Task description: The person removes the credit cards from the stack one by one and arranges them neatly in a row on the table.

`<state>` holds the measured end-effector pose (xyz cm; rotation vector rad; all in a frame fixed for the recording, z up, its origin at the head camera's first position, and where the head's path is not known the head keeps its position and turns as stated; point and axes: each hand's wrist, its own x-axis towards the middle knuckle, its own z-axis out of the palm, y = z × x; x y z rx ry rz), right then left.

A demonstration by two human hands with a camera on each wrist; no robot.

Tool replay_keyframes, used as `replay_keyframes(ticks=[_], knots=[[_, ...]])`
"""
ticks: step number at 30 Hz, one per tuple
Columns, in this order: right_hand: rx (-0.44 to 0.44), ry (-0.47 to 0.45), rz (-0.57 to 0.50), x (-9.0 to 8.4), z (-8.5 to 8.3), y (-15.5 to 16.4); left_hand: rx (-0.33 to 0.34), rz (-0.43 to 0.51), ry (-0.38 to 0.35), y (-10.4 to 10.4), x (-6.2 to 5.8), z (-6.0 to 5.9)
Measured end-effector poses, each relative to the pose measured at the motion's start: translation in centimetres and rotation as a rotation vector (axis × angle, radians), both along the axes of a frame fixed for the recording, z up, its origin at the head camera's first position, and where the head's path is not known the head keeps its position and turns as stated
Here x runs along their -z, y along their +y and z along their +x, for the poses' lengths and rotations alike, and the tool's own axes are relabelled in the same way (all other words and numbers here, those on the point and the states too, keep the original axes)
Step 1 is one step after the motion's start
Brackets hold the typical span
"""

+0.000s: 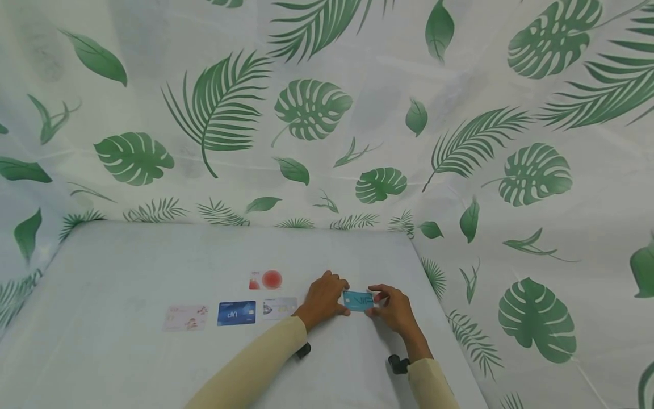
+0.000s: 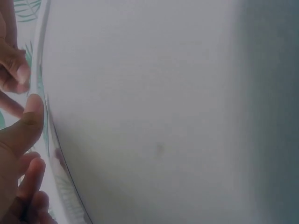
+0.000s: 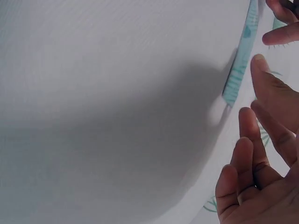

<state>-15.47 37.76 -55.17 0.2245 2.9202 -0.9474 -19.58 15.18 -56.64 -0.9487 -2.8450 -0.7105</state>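
Note:
A teal card (image 1: 358, 301) with a chip and dark lettering is between the two hands at the right of the white table. My left hand (image 1: 325, 296) holds its left end, fingertips at the upper corner and thumb at the lower one. My right hand (image 1: 394, 307) holds the right end, index finger above and thumb below. In the right wrist view the card (image 3: 240, 58) shows nearly edge-on beside the right thumb (image 3: 266, 77). A white card with a grey and yellow print (image 1: 276, 307) lies left of the left hand, its right edge partly covered.
A dark blue card (image 1: 237, 313) and a pale pink floral card (image 1: 185, 318) lie further left on the table (image 1: 117, 272). Behind them is a white card with a red circle (image 1: 272, 279). A leaf-printed sheet (image 1: 311, 187) rises along the table's back and right edges.

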Motion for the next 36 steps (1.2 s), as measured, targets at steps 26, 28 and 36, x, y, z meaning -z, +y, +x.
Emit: replay_keyframes(ticks=[26, 28, 36], knots=[[-0.063, 0.157, -0.07, -1.1, -1.1, -3.5, -0.023, 0.078, 0.037, -3.7, -0.8, -1.0], [-0.077, 0.159, -0.075, -1.1, -1.3, -3.8, -0.021, 0.089, 0.036, -4.1, -0.9, -1.1], [-0.097, 0.157, -0.096, -1.3, -1.7, -5.4, -0.019, 0.121, 0.022, -5.7, -1.3, -1.2]])
